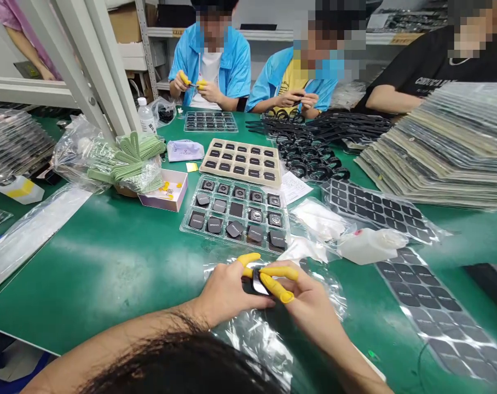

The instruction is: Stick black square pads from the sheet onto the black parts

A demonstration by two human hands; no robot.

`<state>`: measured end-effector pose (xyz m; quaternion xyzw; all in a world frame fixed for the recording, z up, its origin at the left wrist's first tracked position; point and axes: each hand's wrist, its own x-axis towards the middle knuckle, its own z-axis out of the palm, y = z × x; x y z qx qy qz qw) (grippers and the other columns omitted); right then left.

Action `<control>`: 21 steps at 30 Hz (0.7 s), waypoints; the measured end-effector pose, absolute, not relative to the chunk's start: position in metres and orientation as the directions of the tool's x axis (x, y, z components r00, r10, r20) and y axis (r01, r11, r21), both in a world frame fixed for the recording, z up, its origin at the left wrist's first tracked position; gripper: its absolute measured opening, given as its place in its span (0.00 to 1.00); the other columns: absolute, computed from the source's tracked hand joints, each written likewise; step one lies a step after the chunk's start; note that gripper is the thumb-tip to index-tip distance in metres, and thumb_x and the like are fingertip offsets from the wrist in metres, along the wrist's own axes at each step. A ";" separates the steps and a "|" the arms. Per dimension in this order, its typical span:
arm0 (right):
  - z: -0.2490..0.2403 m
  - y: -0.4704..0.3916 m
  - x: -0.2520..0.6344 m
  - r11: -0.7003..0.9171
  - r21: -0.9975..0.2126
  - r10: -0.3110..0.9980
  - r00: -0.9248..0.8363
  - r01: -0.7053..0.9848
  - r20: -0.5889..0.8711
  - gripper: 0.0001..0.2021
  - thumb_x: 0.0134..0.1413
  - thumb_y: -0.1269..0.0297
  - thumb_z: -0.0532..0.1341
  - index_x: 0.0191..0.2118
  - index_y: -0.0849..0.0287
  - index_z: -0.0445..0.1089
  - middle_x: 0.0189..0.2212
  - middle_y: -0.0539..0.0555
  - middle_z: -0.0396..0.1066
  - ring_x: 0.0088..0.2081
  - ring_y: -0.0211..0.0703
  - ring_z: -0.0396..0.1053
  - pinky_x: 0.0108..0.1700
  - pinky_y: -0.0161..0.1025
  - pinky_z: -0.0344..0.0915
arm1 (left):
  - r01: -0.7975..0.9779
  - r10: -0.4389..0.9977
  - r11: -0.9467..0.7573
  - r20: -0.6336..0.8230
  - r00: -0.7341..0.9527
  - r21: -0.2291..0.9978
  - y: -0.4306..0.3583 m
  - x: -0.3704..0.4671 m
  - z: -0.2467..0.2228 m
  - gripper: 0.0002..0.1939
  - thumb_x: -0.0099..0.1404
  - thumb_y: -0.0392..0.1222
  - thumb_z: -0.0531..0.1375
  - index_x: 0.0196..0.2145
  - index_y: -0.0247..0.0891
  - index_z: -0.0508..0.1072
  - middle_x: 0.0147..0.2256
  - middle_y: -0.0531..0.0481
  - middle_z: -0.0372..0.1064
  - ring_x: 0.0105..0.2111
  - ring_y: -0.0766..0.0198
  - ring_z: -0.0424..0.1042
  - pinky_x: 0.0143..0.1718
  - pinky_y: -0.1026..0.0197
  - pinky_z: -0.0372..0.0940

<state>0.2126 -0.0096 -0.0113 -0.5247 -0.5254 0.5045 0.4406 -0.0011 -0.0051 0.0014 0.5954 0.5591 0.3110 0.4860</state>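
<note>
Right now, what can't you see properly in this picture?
- Small dark square part: head view, mostly covered by the left hand and right hand.
- Print on the dark squares in the clear plastic tray: too small.
- Grey stacked sheets: cut off by the right edge.

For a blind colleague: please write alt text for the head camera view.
Both hands, left hand and right hand, hold a small dark part over a green table. Ahead lies a clear tray of similar parts.

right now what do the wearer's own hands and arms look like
Both forearms are bare, with no sleeves showing. The left hand and right hand wear yellow rubber finger cots on a few fingertips; the other fingers are uncovered. No watch or rings are visible.
</note>
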 end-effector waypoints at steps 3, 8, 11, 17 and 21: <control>-0.018 -0.010 0.206 -0.069 -0.993 0.994 -0.080 0.091 -0.076 0.18 0.59 0.40 0.82 0.48 0.44 0.89 0.53 0.58 0.83 0.36 0.52 0.87 0.33 0.46 0.86 | 0.348 0.949 0.138 -0.224 0.221 0.927 -0.002 -0.001 0.001 0.34 0.56 0.47 0.85 0.61 0.54 0.89 0.49 0.52 0.94 0.53 0.43 0.93 0.61 0.44 0.86; -0.018 -0.006 0.206 -0.023 -0.995 0.997 -0.076 0.098 -0.031 0.16 0.64 0.43 0.79 0.44 0.49 0.88 0.47 0.55 0.83 0.37 0.50 0.89 0.38 0.43 0.88 | 0.343 0.949 0.158 -0.239 0.207 0.926 0.003 0.000 -0.006 0.38 0.54 0.48 0.85 0.62 0.53 0.88 0.50 0.51 0.94 0.54 0.43 0.93 0.64 0.43 0.86; -0.020 -0.006 0.206 0.019 -0.988 0.997 -0.083 0.153 0.006 0.12 0.67 0.46 0.77 0.43 0.48 0.86 0.44 0.53 0.82 0.35 0.47 0.87 0.36 0.42 0.87 | 0.357 0.955 0.124 -0.209 0.209 0.926 0.003 0.000 -0.007 0.37 0.53 0.44 0.85 0.62 0.48 0.90 0.50 0.50 0.94 0.52 0.43 0.94 0.63 0.44 0.87; -0.010 -0.005 0.210 0.130 -0.963 0.988 -0.107 0.234 0.107 0.07 0.69 0.53 0.75 0.37 0.44 0.83 0.45 0.57 0.84 0.40 0.55 0.84 0.39 0.52 0.87 | 0.360 0.963 0.011 -0.106 0.246 0.933 0.003 -0.001 -0.006 0.28 0.57 0.42 0.83 0.56 0.48 0.93 0.49 0.51 0.95 0.49 0.46 0.94 0.60 0.49 0.88; 0.002 0.009 0.268 0.004 -0.971 0.984 -0.172 0.239 -0.039 0.18 0.66 0.40 0.75 0.37 0.50 0.83 0.35 0.55 0.82 0.35 0.52 0.79 0.38 0.49 0.81 | 0.378 0.969 0.046 -0.134 0.210 0.925 0.003 -0.002 -0.007 0.27 0.57 0.45 0.83 0.55 0.46 0.93 0.48 0.50 0.95 0.48 0.46 0.94 0.60 0.47 0.88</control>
